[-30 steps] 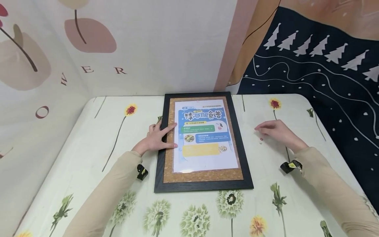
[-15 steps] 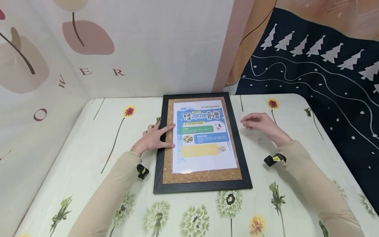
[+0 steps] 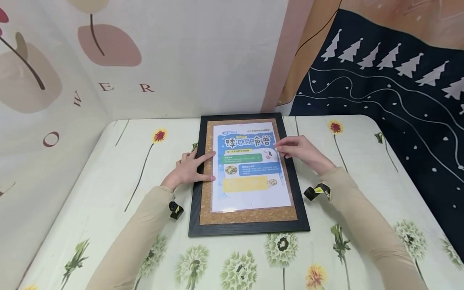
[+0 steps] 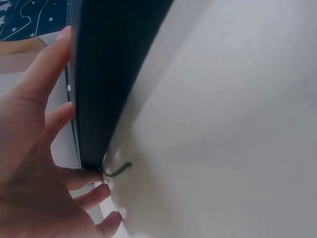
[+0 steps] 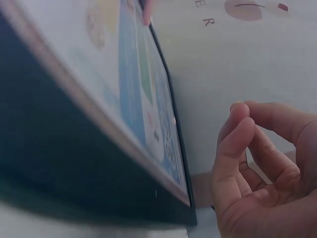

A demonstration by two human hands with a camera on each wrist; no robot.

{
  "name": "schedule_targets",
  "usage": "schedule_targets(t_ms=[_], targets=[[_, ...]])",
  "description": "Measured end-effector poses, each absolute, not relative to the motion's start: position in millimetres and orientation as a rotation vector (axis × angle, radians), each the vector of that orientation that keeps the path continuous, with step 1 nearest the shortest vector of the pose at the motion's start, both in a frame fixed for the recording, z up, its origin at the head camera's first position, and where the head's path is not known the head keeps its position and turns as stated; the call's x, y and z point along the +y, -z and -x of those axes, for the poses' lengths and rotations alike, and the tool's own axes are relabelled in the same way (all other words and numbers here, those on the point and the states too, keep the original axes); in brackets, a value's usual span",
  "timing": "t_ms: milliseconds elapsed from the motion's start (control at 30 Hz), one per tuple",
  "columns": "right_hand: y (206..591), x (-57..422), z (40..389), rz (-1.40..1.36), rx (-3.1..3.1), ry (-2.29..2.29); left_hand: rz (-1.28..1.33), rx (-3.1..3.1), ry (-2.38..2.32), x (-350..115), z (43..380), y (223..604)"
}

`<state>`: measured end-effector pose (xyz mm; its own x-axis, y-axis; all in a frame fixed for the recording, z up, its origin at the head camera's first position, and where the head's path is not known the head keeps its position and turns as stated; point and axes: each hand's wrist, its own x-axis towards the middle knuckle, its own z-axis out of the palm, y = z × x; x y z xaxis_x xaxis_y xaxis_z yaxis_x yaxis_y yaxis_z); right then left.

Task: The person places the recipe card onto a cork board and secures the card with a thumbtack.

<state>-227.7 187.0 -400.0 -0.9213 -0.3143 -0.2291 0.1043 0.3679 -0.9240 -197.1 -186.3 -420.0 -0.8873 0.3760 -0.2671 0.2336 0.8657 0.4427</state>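
Note:
A black-framed corkboard [image 3: 248, 227] lies flat on the table with a printed poster sheet [image 3: 239, 201] on its cork. Left hand [image 3: 187, 168] rests spread across the frame's left side, with thumb and index tips at the sheet's left edge. In the left wrist view, its other fingers [image 4: 91, 196] reach past the frame's dark edge. Right hand [image 3: 299, 152] is over the board's right side, fingertips right at the sheet's upper right edge. Thumb and index pinch together; in the right wrist view a tiny yellowish thing [image 5: 238, 102] shows at the tips, mostly hidden by them.
A flower-print cloth [image 3: 90, 181] covers the table. Behind stands a pale curtain [image 3: 188, 60] with printed letters; a dark tree-patterned cloth [image 3: 362, 88] hangs at the right. Wrist cameras [image 3: 176, 210] are strapped to both arms.
The right hand has moved left from the table beside the board to the sheet's right edge, thumb and index kept together. The left hand and the board have stayed in place.

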Motion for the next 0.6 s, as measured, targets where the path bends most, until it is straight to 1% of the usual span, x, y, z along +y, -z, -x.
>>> schedule_targets(t_ms=[267, 600], targets=[[398, 164, 230, 0.172, 2.25, 1.572, -0.449, 2.692, -0.576, -187, 196, 420], [399, 140, 233, 0.238, 2.216, 1.606, -0.443, 2.685, -0.583, -187, 196, 422]])
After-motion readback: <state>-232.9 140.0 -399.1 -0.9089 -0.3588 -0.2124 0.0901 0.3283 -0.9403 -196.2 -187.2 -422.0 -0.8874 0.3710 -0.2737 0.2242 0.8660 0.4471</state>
